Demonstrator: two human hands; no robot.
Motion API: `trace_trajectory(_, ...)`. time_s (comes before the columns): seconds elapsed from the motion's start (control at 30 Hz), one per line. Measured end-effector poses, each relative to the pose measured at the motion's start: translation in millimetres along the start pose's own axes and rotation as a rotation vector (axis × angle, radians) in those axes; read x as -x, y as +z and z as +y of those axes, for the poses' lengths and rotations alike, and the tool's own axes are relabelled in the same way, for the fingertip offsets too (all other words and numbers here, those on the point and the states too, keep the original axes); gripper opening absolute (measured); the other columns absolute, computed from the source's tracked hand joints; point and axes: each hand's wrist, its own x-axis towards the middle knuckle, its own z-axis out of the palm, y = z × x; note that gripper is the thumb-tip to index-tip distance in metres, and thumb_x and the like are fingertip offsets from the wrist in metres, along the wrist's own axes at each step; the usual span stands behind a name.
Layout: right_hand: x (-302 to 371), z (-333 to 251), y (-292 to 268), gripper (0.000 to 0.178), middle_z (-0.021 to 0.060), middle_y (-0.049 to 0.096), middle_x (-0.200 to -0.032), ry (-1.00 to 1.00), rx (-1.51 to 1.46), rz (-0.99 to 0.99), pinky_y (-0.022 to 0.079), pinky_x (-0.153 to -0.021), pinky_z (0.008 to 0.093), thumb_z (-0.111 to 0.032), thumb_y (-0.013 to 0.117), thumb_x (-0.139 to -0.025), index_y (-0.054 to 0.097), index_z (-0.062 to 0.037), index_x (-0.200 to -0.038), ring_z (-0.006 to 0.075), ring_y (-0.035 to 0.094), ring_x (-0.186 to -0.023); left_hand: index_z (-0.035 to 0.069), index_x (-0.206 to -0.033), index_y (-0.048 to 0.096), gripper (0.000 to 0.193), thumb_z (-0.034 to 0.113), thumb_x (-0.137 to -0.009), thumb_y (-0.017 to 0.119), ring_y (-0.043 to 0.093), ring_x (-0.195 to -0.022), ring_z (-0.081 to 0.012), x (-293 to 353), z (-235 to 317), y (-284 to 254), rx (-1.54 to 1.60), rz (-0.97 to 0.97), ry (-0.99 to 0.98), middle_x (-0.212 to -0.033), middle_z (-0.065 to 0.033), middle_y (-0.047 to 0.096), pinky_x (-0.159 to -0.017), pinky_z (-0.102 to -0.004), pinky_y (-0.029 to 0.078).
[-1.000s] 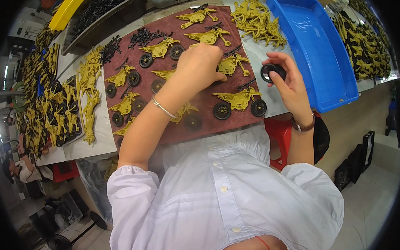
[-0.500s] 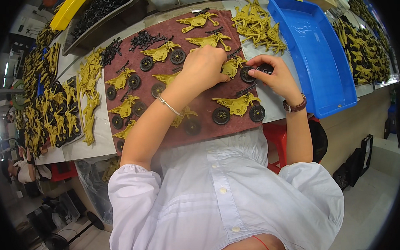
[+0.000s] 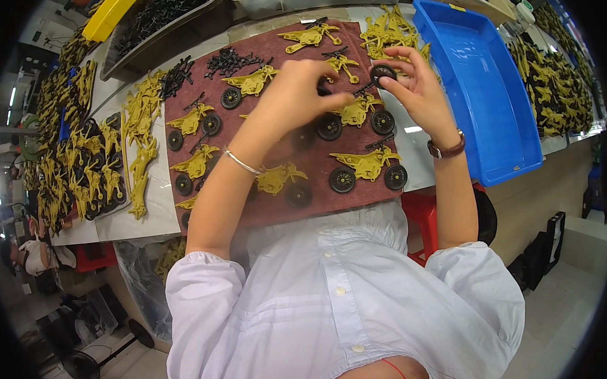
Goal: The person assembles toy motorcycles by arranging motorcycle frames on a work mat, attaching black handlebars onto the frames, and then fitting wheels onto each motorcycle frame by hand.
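Observation:
My right hand (image 3: pixel 418 93) pinches a black toy wheel (image 3: pixel 382 75) between thumb and fingers, above the cloth's right edge. My left hand (image 3: pixel 299 95) is curled in the middle of the maroon cloth (image 3: pixel 232 115). A black part that looks like a wheel shows between its thumb and fingers, mostly hidden. Just below the hands lies a yellow toy motorbike body (image 3: pixel 358 111) with a wheel at each end. Beyond them is a yellow body (image 3: pixel 342 64) partly covered by my left hand. Another two-wheeled motorbike (image 3: pixel 365 164) lies nearer me.
Several more yellow motorbikes lie in rows on the cloth. Black small parts (image 3: pixel 230 61) are heaped at its far side. Yellow pieces are piled at the left (image 3: pixel 140 122) and far right (image 3: pixel 388 33). A blue tray (image 3: pixel 479 94) stands right; a grey bin (image 3: pixel 164 33) holds black parts.
Both hands have lifted off the motorbike at the right, moving away from me. It now shows both wheels beside its body. My right hand has raised a wheel.

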Motion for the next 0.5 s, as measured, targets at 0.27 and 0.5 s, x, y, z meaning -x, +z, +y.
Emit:
trace_trajectory(0.27, -50.6, 8.2, 8.0, 0.028, 0.0082, 0.069, -0.093, -0.012, 0.485, -0.162, 0.053, -0.075, 0.0301, -0.008, 0.074, -0.079, 0.069, -0.0054, -0.106, 0.0163, 0.066, -0.081, -0.003, -0.115, 0.057, 0.041, 0.032, -0.094, 0.062, 0.063, -0.085, -0.0169, 10.0, -14.2, -39.4, 1.365, 0.121, -0.485, -0.097, -0.0114, 0.062, -0.055, -0.0223, 0.047)
trace_trajectory(0.5, -59.8, 11.2, 6.7, 0.022, 0.0092, 0.07, -0.086, 0.07, 0.641, -0.201, 0.053, -0.076, 0.0328, -0.009, 0.072, -0.08, 0.071, -0.0046, -0.102, 0.0189, 0.067, -0.081, -0.007, -0.122, 0.049, 0.035, 0.018, -0.098, 0.048, 0.06, -0.103, -0.0269, 16.7, -34.0, -40.9, 1.691, 0.131, -0.616, -0.118, -0.0224, 0.056, -0.056, -0.0238, 0.049)
